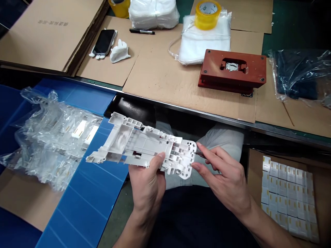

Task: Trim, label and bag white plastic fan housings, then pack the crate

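Observation:
A white molded plastic housing (148, 143) with ribs, slots and clips is held above the lap, tilted slightly down to the right. My left hand (150, 179) grips it from below, thumb pressed on its near edge. At the rounded, perforated right end, my right hand (224, 172) pinches a small dark pointed tool (200, 154). The tool's tip meets the housing's rim; its exact kind is partly hidden by my fingers.
To the left, a blue bin (90, 182) holds bagged white parts (59, 134). Rows of white pieces (289, 196) lie in a box at lower right. The bench carries a red fixture (232, 70), yellow tape (207, 15), a phone (104, 42) and a black pen (142, 31).

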`<state>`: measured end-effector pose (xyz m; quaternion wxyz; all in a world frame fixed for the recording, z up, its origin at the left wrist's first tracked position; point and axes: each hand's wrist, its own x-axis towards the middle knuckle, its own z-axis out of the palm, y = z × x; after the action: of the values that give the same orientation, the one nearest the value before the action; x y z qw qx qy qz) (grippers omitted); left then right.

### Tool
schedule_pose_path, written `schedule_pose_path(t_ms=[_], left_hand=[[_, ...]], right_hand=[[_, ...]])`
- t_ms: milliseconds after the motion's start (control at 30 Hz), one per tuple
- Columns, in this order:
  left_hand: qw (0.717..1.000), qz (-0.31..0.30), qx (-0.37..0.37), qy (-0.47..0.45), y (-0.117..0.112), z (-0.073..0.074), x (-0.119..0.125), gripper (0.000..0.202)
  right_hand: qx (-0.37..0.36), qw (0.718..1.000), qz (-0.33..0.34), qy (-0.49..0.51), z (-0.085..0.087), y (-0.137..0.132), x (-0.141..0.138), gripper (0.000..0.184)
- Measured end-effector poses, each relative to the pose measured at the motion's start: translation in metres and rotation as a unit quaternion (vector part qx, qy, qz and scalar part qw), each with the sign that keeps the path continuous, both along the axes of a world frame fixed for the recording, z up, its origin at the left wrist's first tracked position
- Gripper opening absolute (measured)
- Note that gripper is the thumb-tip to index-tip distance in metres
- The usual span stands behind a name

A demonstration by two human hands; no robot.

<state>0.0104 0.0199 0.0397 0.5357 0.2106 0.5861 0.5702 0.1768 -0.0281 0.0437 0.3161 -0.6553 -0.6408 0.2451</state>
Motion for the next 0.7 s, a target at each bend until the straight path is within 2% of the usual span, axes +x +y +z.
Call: schedule_pose_path(t_ms=[300, 533, 700], left_hand=[[1.000, 0.016, -0.021, -0.007, -0.0005, 0.0031, 0.0023, 0.067], [0.999, 0.007, -0.026, -0.018, -0.0020, 0.0025, 0.0017, 0.067], [0.999, 0.015, -0.024, -0.021, -0.0034, 0.0037, 0.0022, 0.070]], right_hand=[[-0.020, 1.000, 0.006, 0.011, -0.0007, -0.0008, -0.0018, 0.037], [-0.016, 0.999, -0.017, 0.049, -0.0007, 0.0028, -0.0013, 0.053], [-0.027, 0.998, -0.020, 0.057, -0.0020, 0.0020, -0.0019, 0.048]])
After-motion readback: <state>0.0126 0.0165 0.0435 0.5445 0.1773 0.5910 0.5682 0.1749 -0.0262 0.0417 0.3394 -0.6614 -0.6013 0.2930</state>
